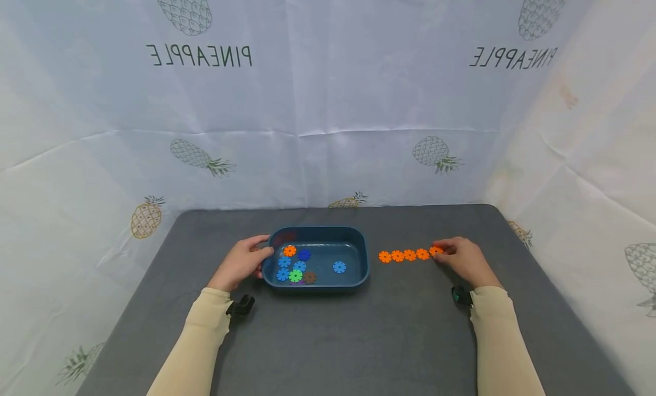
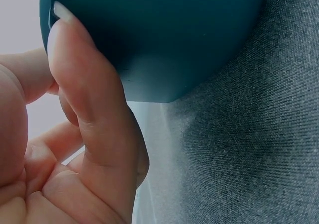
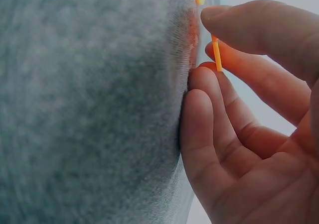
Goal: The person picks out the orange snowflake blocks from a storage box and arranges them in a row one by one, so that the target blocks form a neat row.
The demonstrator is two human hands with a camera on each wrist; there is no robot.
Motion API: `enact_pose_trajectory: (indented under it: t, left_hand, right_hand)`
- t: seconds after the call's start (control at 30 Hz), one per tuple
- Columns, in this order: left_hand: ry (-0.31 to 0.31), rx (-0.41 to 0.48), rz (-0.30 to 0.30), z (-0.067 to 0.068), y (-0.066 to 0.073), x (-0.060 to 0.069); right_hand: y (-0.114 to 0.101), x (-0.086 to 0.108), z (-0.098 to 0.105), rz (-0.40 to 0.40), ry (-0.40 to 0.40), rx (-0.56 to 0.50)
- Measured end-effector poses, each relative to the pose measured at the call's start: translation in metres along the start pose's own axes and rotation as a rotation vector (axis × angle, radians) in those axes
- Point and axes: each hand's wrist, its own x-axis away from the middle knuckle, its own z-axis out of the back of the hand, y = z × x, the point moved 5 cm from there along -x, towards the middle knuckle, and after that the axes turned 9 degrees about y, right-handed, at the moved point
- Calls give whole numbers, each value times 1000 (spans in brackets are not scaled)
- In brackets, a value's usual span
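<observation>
A dark blue tray (image 1: 320, 266) stands at the middle of the table, with small notched plastic discs inside. My left hand (image 1: 242, 264) grips its left end; in the left wrist view the thumb (image 2: 87, 79) lies on the outside of the tray wall (image 2: 164, 35). To the right of the tray runs a line of orange notched discs (image 1: 409, 255). At the line's right end my right hand (image 1: 465, 262) pinches another orange disc (image 3: 217, 55) between thumb and fingers. That disc stands edge-on in the right wrist view, partly hidden by the thumb.
Most of the tray's discs, among them blue ones (image 1: 284, 262), an orange one (image 1: 289, 250), a green one (image 1: 295, 276) and a brown one (image 1: 310, 277), gather at its left. One blue disc (image 1: 339, 267) lies apart. A pineapple-print cloth (image 1: 328, 99) hangs behind the grey table (image 1: 338, 345).
</observation>
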Motion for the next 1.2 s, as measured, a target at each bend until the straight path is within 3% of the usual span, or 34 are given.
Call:
enact_pose_trajectory:
  t: [1.0, 1.2]
  left_hand:
    - [20, -36, 3, -1, 0, 3]
    - [19, -33, 8, -1, 0, 2]
  right_hand:
    - [5, -1, -4, 4, -27, -37]
    - [-3, 0, 1, 35, 6, -21]
